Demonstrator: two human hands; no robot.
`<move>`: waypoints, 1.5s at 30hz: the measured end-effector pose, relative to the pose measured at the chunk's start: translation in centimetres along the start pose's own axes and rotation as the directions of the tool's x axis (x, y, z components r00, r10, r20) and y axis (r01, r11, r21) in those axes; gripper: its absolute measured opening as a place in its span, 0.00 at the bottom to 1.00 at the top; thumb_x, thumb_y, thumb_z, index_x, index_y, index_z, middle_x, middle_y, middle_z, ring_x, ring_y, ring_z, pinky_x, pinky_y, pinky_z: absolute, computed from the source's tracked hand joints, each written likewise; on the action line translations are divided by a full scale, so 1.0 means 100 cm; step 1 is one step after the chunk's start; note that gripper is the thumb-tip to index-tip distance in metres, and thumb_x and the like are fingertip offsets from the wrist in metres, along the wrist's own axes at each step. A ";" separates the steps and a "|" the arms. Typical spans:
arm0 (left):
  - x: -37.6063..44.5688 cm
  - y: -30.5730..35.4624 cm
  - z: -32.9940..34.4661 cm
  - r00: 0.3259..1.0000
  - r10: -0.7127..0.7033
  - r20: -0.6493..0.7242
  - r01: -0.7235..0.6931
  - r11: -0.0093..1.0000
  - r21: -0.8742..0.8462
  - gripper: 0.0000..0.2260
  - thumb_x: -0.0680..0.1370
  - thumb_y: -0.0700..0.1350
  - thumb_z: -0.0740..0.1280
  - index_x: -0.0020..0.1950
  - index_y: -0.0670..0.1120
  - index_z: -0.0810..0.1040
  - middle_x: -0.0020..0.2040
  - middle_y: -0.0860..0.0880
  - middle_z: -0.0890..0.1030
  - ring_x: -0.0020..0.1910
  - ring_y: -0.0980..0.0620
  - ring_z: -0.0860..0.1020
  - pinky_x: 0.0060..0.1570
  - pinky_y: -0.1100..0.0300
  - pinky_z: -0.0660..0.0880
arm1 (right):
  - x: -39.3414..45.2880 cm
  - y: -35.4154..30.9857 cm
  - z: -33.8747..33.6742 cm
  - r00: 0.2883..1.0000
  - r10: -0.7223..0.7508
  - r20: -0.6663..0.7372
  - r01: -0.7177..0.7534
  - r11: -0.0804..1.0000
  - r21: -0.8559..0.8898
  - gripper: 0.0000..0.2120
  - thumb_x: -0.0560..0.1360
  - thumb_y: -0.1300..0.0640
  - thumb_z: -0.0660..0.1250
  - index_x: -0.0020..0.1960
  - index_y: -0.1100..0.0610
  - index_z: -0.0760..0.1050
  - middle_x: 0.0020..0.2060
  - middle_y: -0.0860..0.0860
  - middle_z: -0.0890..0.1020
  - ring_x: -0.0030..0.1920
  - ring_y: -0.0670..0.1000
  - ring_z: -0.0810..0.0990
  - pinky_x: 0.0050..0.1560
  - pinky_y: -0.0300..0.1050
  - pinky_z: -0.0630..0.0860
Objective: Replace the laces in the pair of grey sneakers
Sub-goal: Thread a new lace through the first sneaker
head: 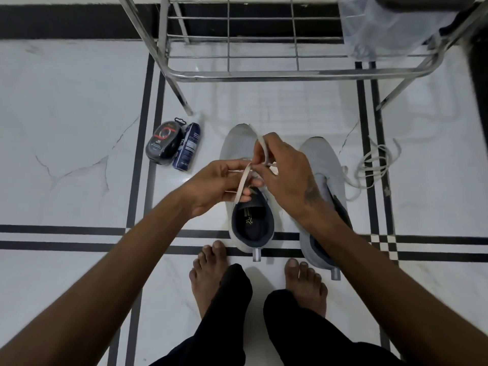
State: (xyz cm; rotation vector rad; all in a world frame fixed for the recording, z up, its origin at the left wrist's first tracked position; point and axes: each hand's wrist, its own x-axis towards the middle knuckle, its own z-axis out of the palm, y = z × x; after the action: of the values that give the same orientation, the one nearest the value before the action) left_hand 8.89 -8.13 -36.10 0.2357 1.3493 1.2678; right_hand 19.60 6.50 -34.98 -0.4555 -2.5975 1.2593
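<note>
- Nearest the camera, the person's bare feet (208,276) stand on the white tiled floor (66,154), just behind the heels of the two shoes.
- The left grey sneaker (239,146) sits between the feet and the rack, its dark opening facing the person; the right grey sneaker (320,159) stands just beside it, partly under the right forearm.
- Above the left sneaker's throat, the left hand (219,186) pinches a flat pale lace (244,180), fingers curled round the strand.
- The right hand (285,167) pinches the other run of that lace, which rises past its fingers toward the toe.
- The lace looks light, limp and soft, likely to twist or slip; a hold close to the stiff tip should steer it best through an eyelet. Which eyelet is in hand cannot be told.
- A loose lace (375,165) lies in loops on the floor, right of the right sneaker.
- To the left lie a dark shoe-care pack (163,143) and a blue tube (188,146), touching.
- Farthest, a steel rack (264,72) holds a clear plastic bag (375,25).
</note>
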 end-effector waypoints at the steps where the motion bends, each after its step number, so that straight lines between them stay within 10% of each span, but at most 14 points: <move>1: -0.001 0.000 0.002 0.998 0.045 -0.044 -0.043 0.998 0.035 0.09 0.79 0.37 0.68 0.55 0.46 0.84 0.46 0.45 0.85 0.37 0.55 0.82 0.43 0.61 0.81 | -0.002 -0.002 0.002 1.000 0.020 -0.017 -0.019 0.999 0.050 0.17 0.75 0.63 0.71 0.53 0.45 0.69 0.41 0.41 0.79 0.43 0.41 0.79 0.43 0.35 0.75; 7: -0.015 0.005 -0.018 0.877 0.349 -0.331 -0.168 0.867 0.470 0.04 0.78 0.38 0.70 0.50 0.41 0.84 0.38 0.44 0.85 0.34 0.53 0.83 0.37 0.61 0.80 | -0.009 0.007 -0.006 0.979 0.170 -0.113 -0.152 0.977 0.150 0.17 0.74 0.59 0.74 0.55 0.44 0.73 0.41 0.38 0.83 0.44 0.37 0.83 0.46 0.36 0.81; 14: -0.075 -0.046 -0.092 0.663 0.344 -0.665 0.422 0.561 0.712 0.05 0.79 0.46 0.69 0.48 0.47 0.84 0.34 0.54 0.84 0.30 0.58 0.82 0.33 0.64 0.73 | -0.045 0.072 -0.057 0.857 0.507 -0.097 -0.515 0.851 -0.105 0.11 0.78 0.65 0.65 0.49 0.49 0.71 0.36 0.46 0.80 0.40 0.48 0.82 0.29 0.28 0.70; 17: -0.074 -0.060 -0.089 0.692 0.137 -0.708 0.569 0.500 0.653 0.07 0.78 0.47 0.69 0.52 0.46 0.84 0.37 0.51 0.85 0.31 0.53 0.83 0.36 0.57 0.80 | -0.037 0.073 -0.051 0.841 0.541 0.017 -0.509 0.801 -0.314 0.15 0.79 0.62 0.62 0.64 0.53 0.70 0.50 0.54 0.81 0.52 0.57 0.81 0.44 0.42 0.75; 21: -0.055 -0.059 -0.059 0.765 0.131 -0.631 0.613 0.151 0.775 0.23 0.79 0.56 0.67 0.71 0.50 0.73 0.53 0.46 0.84 0.53 0.44 0.81 0.53 0.50 0.77 | -0.025 0.039 -0.030 0.940 0.340 0.041 -0.273 0.816 -0.510 0.37 0.76 0.62 0.65 0.80 0.56 0.51 0.76 0.58 0.61 0.76 0.58 0.59 0.74 0.51 0.61; 27: -0.010 -0.053 0.000 0.883 0.426 -0.197 0.033 0.362 0.932 0.21 0.80 0.46 0.67 0.72 0.52 0.71 0.66 0.50 0.75 0.53 0.49 0.80 0.49 0.55 0.75 | -0.033 0.021 0.000 0.852 0.434 0.292 -0.345 0.886 -0.310 0.24 0.81 0.57 0.60 0.75 0.48 0.63 0.59 0.51 0.80 0.58 0.55 0.78 0.57 0.51 0.76; 31: 0.001 -0.058 0.005 0.869 0.411 -0.274 0.014 0.535 0.845 0.11 0.79 0.46 0.69 0.62 0.51 0.77 0.53 0.52 0.81 0.45 0.53 0.80 0.46 0.58 0.74 | -0.039 0.026 0.005 0.863 0.478 0.163 -0.454 0.876 -0.162 0.09 0.80 0.57 0.66 0.60 0.51 0.73 0.41 0.48 0.82 0.42 0.51 0.82 0.47 0.55 0.81; 34: -0.005 -0.057 -0.003 0.789 0.518 -0.331 0.051 0.481 0.875 0.01 0.78 0.46 0.70 0.48 0.49 0.80 0.42 0.54 0.82 0.38 0.53 0.79 0.36 0.64 0.68 | -0.043 0.028 0.004 0.866 0.486 0.121 -0.472 0.873 -0.126 0.04 0.78 0.58 0.69 0.52 0.53 0.77 0.37 0.47 0.82 0.39 0.49 0.81 0.44 0.52 0.80; 41: -0.046 -0.066 -0.034 0.746 0.479 -0.463 0.172 0.533 0.828 0.03 0.76 0.45 0.73 0.45 0.47 0.84 0.40 0.52 0.84 0.37 0.55 0.80 0.39 0.62 0.73 | -0.044 0.026 -0.009 0.875 0.454 0.168 -0.365 0.846 -0.389 0.06 0.79 0.60 0.66 0.49 0.59 0.82 0.43 0.54 0.84 0.43 0.52 0.81 0.47 0.48 0.77; 45: -0.045 -0.065 -0.024 0.743 0.469 -0.478 0.169 0.560 0.811 0.05 0.79 0.48 0.68 0.48 0.48 0.82 0.47 0.54 0.83 0.49 0.52 0.77 0.49 0.57 0.71 | -0.045 0.023 -0.010 0.864 0.484 0.140 -0.461 0.871 -0.167 0.05 0.76 0.58 0.66 0.41 0.54 0.78 0.37 0.49 0.82 0.40 0.50 0.80 0.46 0.49 0.79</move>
State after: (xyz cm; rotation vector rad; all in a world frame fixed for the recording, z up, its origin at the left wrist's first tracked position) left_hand 11.62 -15.30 -39.17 0.6219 2.5915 0.7504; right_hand 24.56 6.89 -36.47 -1.1160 -2.8319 1.3211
